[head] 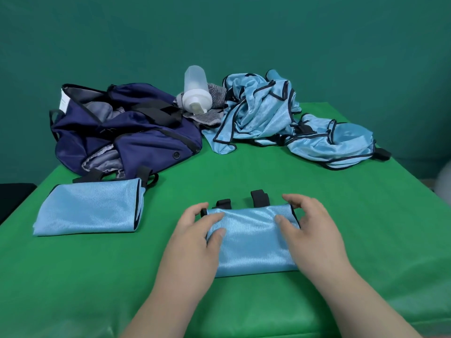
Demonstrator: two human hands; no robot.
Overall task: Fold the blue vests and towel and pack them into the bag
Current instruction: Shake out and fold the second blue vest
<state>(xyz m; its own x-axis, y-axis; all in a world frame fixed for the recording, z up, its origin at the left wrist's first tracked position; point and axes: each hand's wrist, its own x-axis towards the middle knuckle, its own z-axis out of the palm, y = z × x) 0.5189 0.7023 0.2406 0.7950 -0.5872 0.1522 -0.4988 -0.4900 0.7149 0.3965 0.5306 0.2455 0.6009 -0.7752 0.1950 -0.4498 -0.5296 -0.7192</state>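
Sky-blue and slippery-looking, the folded vest (pixel 253 242) lies on the green surface (pixel 268 176) under both hands, its long axis running left to right. The left hand (pixel 195 235) pinches its left end and the right hand (pixel 314 230) its right end. The bag (pixel 136 132) gapes well off to the far left, beyond a second folded vest (pixel 90 211), so the left hand is nearer.

No legible text anywhere.
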